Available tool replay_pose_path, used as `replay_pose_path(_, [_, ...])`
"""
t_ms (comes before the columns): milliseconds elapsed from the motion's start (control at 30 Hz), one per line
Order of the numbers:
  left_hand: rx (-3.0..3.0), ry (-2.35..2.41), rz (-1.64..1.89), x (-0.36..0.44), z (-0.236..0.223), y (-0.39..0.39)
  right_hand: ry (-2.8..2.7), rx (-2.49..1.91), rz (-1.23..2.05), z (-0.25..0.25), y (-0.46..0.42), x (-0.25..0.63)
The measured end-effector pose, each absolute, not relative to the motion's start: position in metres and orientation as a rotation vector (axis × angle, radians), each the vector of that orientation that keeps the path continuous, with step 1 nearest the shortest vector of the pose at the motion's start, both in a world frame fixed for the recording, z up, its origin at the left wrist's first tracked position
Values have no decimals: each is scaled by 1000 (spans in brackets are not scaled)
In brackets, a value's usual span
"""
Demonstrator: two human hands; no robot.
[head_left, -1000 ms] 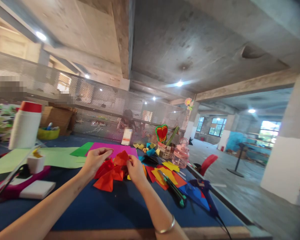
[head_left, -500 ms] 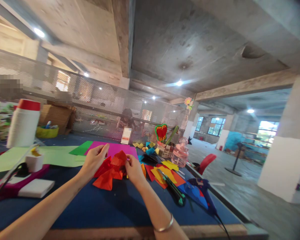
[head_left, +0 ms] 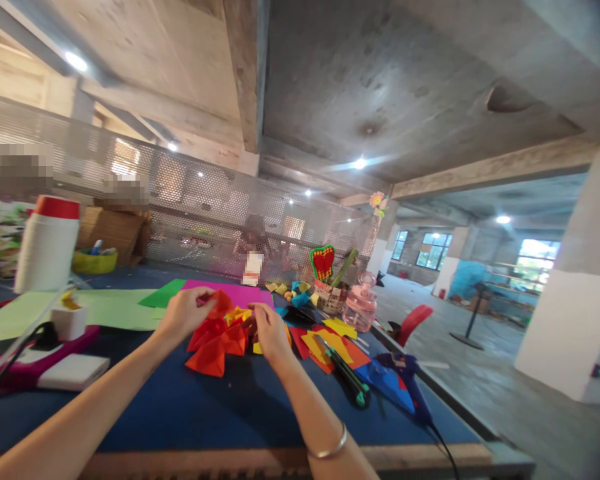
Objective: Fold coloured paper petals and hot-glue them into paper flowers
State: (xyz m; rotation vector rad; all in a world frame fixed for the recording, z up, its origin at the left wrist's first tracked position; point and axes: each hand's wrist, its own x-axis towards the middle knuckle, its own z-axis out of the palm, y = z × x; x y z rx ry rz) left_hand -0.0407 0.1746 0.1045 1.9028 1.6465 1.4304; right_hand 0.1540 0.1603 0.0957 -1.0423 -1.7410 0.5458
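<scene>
A red and orange folded paper piece (head_left: 215, 343) lies on the blue table (head_left: 180, 413), with yellow folds showing at its middle. My left hand (head_left: 184, 313) pinches an orange flap at the top of the piece, fingers closed on it. My right hand (head_left: 269, 330) holds the piece's right side, fingers curled onto the paper.
Yellow and red paper sheets (head_left: 330, 343), a green-handled tool (head_left: 350, 380) and a blue glue gun (head_left: 410, 393) lie to the right. A pink jar (head_left: 360, 308), pink and green sheets (head_left: 230, 293), a white red-capped bottle (head_left: 47, 243) and a white block (head_left: 73, 371) surround them. A person sits behind the mesh.
My left hand has pulled an orange flap up and to the left, opening the piece so yellow folds show inside. My right hand stayed on the right side.
</scene>
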Motion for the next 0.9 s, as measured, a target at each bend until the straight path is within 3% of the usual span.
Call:
replay_pose_path(200, [1936, 2355, 969, -77, 120, 163, -1965, -984, 500, 96, 154, 153])
replay_pose_path(300, [1921, 2381, 731, -92, 112, 167, -2003, -1013, 477, 95, 152, 153])
replay_pose_path(400, [1995, 2334, 758, -100, 108, 173, -1940, -1081, 352, 98, 152, 156])
replay_pose_path(467, [2069, 2200, 991, -98, 109, 177, -1906, -1129, 249, 100, 154, 159])
replay_pose_path(600, [1894, 1458, 1420, -85, 119, 179, -1906, -1208, 117, 100, 156, 162])
replay_pose_path(733, [1862, 1133, 1272, -67, 124, 169, -1948, -1257, 22, 97, 158, 161])
replay_pose_path(900, [2014, 1131, 1164, -42, 116, 158, -1940, -1272, -62, 96, 159, 161])
